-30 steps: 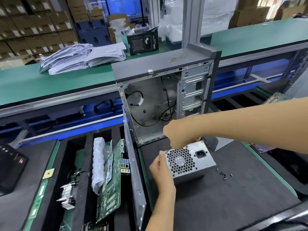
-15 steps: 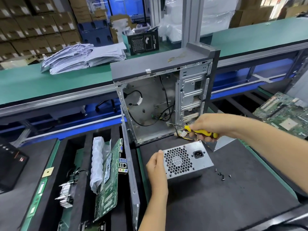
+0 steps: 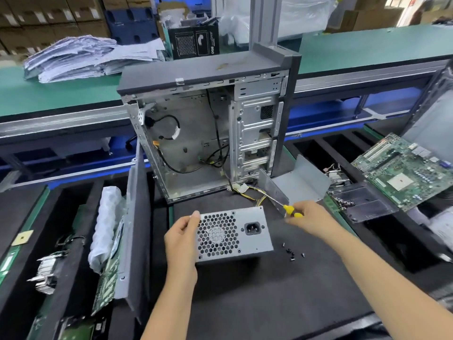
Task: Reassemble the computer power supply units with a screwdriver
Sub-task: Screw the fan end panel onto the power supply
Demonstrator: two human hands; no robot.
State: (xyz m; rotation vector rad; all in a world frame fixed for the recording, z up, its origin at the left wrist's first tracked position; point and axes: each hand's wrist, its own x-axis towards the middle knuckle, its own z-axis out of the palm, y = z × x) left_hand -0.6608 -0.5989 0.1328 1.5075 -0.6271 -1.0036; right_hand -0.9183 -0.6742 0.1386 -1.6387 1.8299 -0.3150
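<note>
— Power supply unit [image 3: 234, 235] sat between both hands; left hand [image 3: 182, 238] gripped its edge, right hand [image 3: 310, 217] pinched the screwdriver [image 3: 289, 210].

— Risk?

— Loose screws [image 3: 293, 252] just below the right hand could scatter if knocked.

The right hand [image 3: 310, 217] hides most of the screwdriver [image 3: 289, 210] handle; the loose screws [image 3: 291, 252] are too small to count.

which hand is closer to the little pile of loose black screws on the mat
Right. The right hand, gripping the screwdriver, is just above the screws; the left hand holds the power supply's far side.
</note>
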